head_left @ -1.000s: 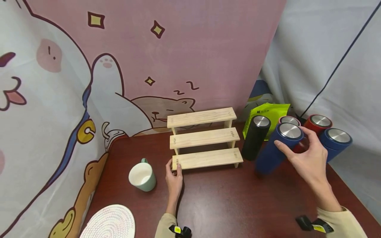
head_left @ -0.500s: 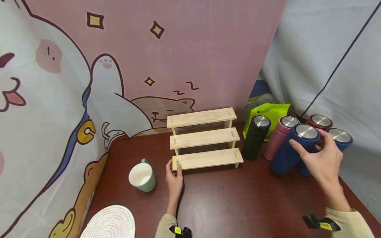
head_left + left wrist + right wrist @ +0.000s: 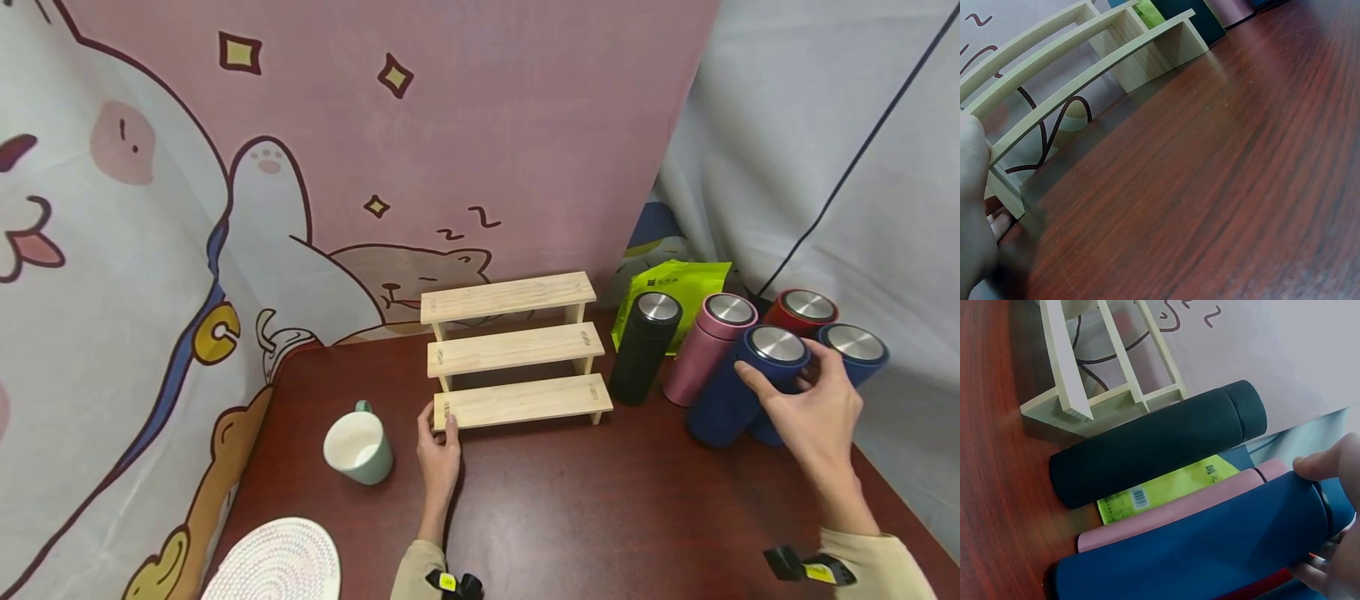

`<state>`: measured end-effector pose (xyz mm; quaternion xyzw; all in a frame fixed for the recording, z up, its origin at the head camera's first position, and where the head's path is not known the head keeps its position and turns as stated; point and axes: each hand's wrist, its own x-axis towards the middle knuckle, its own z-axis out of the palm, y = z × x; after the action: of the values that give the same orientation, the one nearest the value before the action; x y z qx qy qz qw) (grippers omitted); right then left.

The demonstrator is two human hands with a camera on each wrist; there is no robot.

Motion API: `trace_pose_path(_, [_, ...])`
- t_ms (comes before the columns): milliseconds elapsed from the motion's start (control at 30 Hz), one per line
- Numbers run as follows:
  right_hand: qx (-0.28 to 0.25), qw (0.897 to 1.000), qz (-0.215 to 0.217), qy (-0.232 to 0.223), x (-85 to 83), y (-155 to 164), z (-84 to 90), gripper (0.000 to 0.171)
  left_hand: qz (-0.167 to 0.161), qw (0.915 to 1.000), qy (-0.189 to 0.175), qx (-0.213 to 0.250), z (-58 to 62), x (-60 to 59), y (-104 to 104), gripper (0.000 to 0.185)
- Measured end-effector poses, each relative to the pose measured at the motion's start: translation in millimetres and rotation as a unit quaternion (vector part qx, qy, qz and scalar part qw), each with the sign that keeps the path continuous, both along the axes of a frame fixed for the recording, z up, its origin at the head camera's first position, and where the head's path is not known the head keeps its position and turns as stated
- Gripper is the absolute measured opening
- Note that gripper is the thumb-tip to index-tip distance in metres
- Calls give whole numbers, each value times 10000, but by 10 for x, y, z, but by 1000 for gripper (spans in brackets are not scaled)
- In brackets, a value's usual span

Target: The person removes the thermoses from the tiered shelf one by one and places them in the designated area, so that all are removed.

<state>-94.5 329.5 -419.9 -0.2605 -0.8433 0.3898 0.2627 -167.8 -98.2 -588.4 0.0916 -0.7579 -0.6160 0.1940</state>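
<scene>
My right hand grips a blue thermos bottle near its top, thumb on the near side and fingers behind. In the right wrist view that blue bottle stands beside a pink thermos. A black thermos stands to its left; a red thermos and a second blue thermos are behind, partly hidden. My left hand holds the left end of the bottom step of a three-tier wooden rack, thumb on top. In the left wrist view the hand is partly cut off.
A green mug with a pale inside stands left of the rack. At the front left lies a round woven mat. A bright green packet leans behind the bottles. Cloth hangs behind the brown table.
My right hand has moved right with the blue thermos and lowered slightly, uncovering the pink thermos. My left hand and the rack have stayed in place.
</scene>
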Motion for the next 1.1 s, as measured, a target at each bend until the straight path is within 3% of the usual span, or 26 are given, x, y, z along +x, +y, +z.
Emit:
trace_pose_path(433, [-155, 9998, -30, -128, -23, 35, -120, 84, 61, 9999, 31, -91, -3, 7, -6, 44])
trace_pose_path(667, [42, 9996, 241, -158, -23, 34, -73, 85, 83, 9999, -31, -92, 11, -8, 15, 44])
trace_pose_path(767, [176, 9994, 299, 28, -24, 7, -29, 84, 98, 9995, -187, -247, 44, 4, 11, 44])
trace_pose_path(900, [603, 9955, 374, 632, -29, -78, 70, 81, -53, 9971, -387, -656, 170, 36, -29, 47])
trace_pose_path(1100, [1549, 9742, 895, 1373, -96, -262, 274, 87, -472, 9955, -286, -770, 550, 69, -150, 53])
